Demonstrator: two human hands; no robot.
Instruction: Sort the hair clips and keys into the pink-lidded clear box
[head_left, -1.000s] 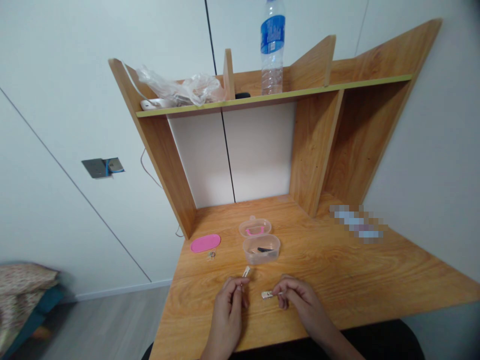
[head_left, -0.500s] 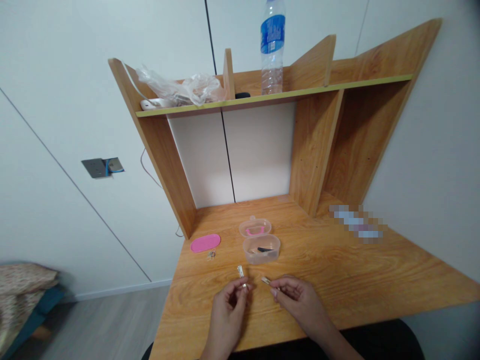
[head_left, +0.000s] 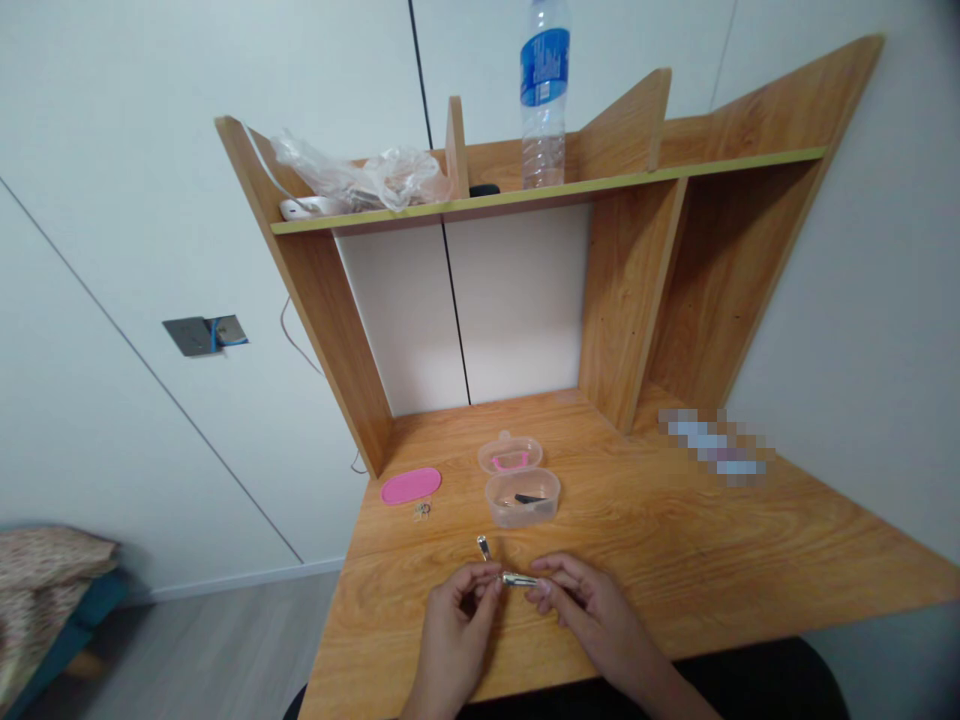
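Note:
My left hand (head_left: pixel 459 615) is closed in a pinch, with a small silver metal clip (head_left: pixel 484 547) standing up past its fingertips. My right hand (head_left: pixel 589 605) pinches a second slim silver clip (head_left: pixel 519 580) by its right end. This clip lies almost level between the hands, its left end at my left fingertips. The fingers hide the lower part of the first clip. Behind the hands stands an open clear plastic box (head_left: pixel 523 515) with a dark slim object (head_left: pixel 529 498) inside. Its clear lid (head_left: pixel 491 455) with a pink handle is folded back.
A pink oval tray (head_left: pixel 411 486) lies on the wooden desk (head_left: pixel 675 560), with small metallic bits (head_left: pixel 422 511) in front of it. A blurred patch (head_left: pixel 712 445) is at the right. The shelf above holds a plastic bottle (head_left: pixel 544 110) and a crumpled plastic bag (head_left: pixel 397 178).
My right hand has moved left slightly, bringing its clip across to my left fingertips. The clip in my left hand has shifted slightly lower. The box and tray have stayed put.

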